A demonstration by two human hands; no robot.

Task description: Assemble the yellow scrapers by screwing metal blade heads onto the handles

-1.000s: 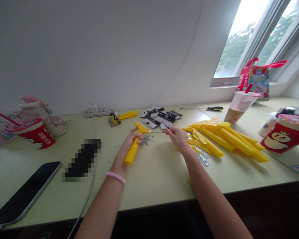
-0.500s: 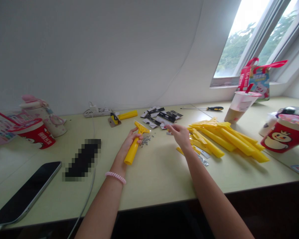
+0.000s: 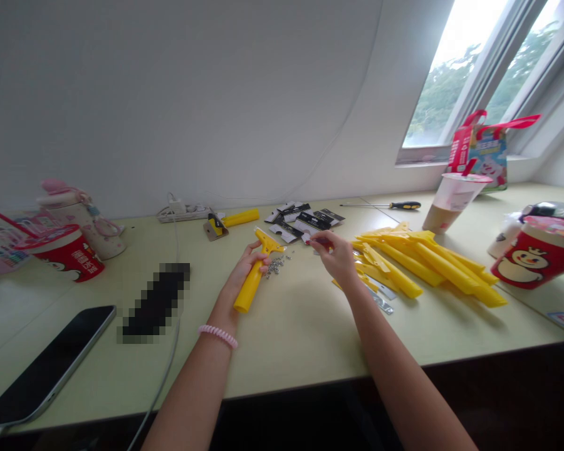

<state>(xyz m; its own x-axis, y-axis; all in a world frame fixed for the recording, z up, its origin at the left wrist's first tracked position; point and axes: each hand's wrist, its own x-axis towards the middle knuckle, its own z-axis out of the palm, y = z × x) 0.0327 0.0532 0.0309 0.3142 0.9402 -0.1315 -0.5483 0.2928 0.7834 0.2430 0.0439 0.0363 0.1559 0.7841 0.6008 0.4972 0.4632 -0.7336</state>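
Left hand [image 3: 240, 270] wraps the yellow scraper [image 3: 250, 288], held tilted over the table [image 3: 301, 344], head pointing away from the person. Right hand [image 3: 339, 255] is apart from it, thumb and fingers pinching a small red item [image 3: 311, 242]; most of it hidden, can't tell its full shape. Loose screws [image 3: 275, 266] lie scattered just beside the scraper head, on the right-hand side. Black-and-white cards [image 3: 313, 220] sit behind. Pile of yellow handles [image 3: 432, 258] right of the right hand, metal blades [image 3: 380, 302] at its near edge.
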